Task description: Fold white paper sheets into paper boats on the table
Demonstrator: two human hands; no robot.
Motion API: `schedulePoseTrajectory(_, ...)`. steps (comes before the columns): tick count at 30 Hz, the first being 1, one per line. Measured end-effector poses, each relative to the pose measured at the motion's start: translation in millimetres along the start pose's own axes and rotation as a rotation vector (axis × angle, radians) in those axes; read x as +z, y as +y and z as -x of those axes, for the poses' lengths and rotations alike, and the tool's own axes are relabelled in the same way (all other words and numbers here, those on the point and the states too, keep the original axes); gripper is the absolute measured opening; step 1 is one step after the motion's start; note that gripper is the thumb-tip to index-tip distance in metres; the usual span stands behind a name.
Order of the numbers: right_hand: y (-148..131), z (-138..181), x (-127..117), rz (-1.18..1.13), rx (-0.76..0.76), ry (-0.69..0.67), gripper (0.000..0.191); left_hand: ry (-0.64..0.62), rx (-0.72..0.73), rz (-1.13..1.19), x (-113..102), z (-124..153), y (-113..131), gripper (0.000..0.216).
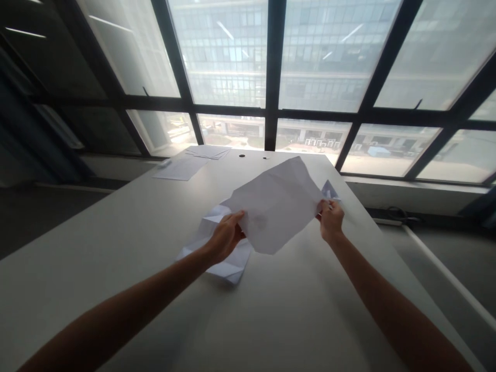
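Left grip (pixel 226 236), right grip (pixel 332 219) — on paper (pixel 277 199)

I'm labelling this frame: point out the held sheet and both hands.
Held sheet (pixel 279 204): head view, middle of its face.
Left hand (pixel 225 235): head view, middle of the hand.
Right hand (pixel 331 219): head view, middle of the hand.

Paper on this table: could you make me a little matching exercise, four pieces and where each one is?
Pieces
1. Raised sheet
2. Creased sheet
3. Small folded paper
4. Flat sheets

Places
A. Just beyond the right hand
B. At the far left end of the table
C. Held between both hands
D. Lying partly hidden behind the left hand

Pairs: 1-C, 2-D, 3-A, 4-B
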State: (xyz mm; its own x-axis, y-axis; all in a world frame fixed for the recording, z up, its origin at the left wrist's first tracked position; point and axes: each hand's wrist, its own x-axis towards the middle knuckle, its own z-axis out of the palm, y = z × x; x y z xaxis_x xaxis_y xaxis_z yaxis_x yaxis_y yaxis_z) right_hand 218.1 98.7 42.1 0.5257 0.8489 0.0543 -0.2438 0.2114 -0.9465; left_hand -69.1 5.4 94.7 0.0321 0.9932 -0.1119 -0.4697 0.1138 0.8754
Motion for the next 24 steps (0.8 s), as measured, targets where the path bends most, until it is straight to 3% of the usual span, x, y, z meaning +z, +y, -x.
schedulePoseTrajectory(4, 19, 19, 52, 0.166, 0.058, -0.24, 0.025, 0.124, -0.085, -0.111, -54, 50, 5, 0.019)
schedulePoseTrajectory(6, 35, 29, 78, 0.339, -0.004, -0.311, 0.023, 0.182, -0.136, -0.169, -78, 68, 4, 0.016)
schedulePoseTrajectory(11, 72, 46, 126, 0.466, -0.089, -0.376, 0.019, 0.264, -0.222, -0.322, -117, 91, -1, 0.019)
schedulePoseTrajectory(17, 86, 50, 139, 0.661, -0.176, -0.365, 0.013, 0.225, -0.381, -0.381, -146, 98, 8, 0.039)
schedulePoseTrajectory(24, 87, 57, 133, 0.826, -0.259, -0.394, 0.01, 0.302, -0.282, -0.399, -166, 102, 21, 0.053)
